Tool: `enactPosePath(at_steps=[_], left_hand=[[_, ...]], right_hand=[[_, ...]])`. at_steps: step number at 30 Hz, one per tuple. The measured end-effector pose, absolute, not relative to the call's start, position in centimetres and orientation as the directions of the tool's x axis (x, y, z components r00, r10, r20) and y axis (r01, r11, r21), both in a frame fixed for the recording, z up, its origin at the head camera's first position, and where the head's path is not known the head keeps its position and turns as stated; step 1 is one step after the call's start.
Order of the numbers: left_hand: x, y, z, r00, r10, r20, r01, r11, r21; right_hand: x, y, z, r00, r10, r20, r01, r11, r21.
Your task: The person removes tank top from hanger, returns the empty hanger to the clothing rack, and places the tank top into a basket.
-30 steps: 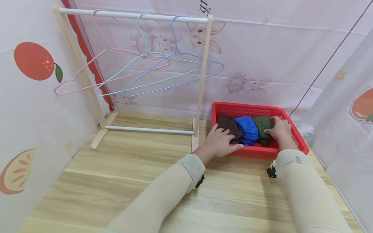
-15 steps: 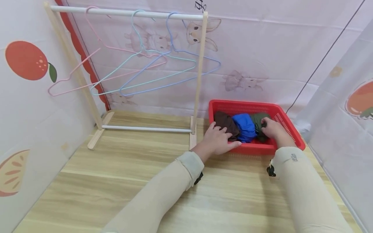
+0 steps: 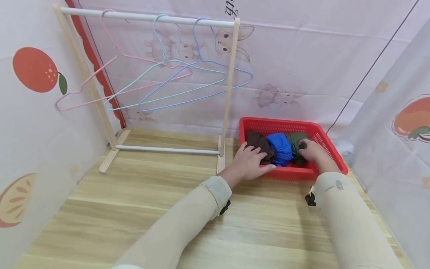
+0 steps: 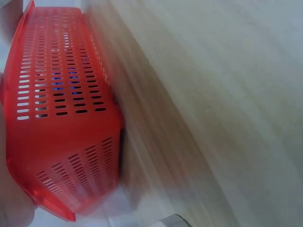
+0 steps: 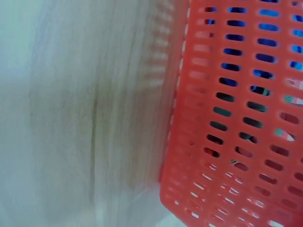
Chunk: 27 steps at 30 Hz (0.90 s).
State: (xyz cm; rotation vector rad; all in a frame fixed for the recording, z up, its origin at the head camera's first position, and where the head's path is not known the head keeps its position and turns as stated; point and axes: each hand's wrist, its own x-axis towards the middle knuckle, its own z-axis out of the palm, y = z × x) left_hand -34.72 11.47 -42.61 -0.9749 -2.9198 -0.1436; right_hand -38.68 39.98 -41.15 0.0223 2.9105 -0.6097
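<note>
A red plastic basket [image 3: 289, 172] holds three bundles of cloth side by side: brown [image 3: 255, 140], blue [image 3: 280, 150] and dark green [image 3: 295, 139]. With fingers spread, my left hand [image 3: 247, 163] rests over the basket's front left corner and touches the brown cloth. My right hand [image 3: 315, 152] reaches over the front rim and pinches a fold of the green cloth between curled fingers and thumb. In the left wrist view, part of a hand [image 4: 14, 203] lies along the rim of the basket [image 4: 57, 125]. The right wrist view shows only the slotted basket wall [image 5: 194, 142] and tabletop.
Left of the basket stands a wooden rack [image 3: 229, 89] with a white top bar [image 3: 134, 15]. Pink [image 3: 70, 93], mint [image 3: 134, 80] and blue [image 3: 201, 98] hangers hang from it. Printed curtains [image 3: 302, 67] enclose the wooden table [image 3: 161, 179].
My right hand's fingers have curled in on the green cloth and gathered a fold of it. The left hand stays at the brown bundle. The head view has shifted slightly.
</note>
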Motion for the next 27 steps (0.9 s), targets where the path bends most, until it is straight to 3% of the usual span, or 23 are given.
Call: enactPosePath(at_steps=[7,13,22,27], left_hand=[[-35.5,10.7,-43.2,-0.750,0.623,0.224,0.660,0.727,0.189],[-36.1,9.6,-42.7,-0.716,0.648,0.262,0.698,0.648,0.304],[-37.3,6.3,-41.7,-0.652,0.637,0.411,0.751,0.618,0.234],[-38.2,3.9,-42.4,-0.570,0.610,0.551,0.780,0.613,0.128]], right_hand=[[-38.4,39.6,-40.7,-0.994,0.028,-0.107,0.071,0.902,-0.425],[-38.8,39.3,-40.8,-0.994,0.105,0.026,0.084,0.899,-0.430],[-38.8,39.3,-40.4,-0.979,0.141,0.147,0.069,0.910,-0.408],[-38.9,39.4,-40.7,-0.973,0.160,0.165,0.082,0.913,-0.399]])
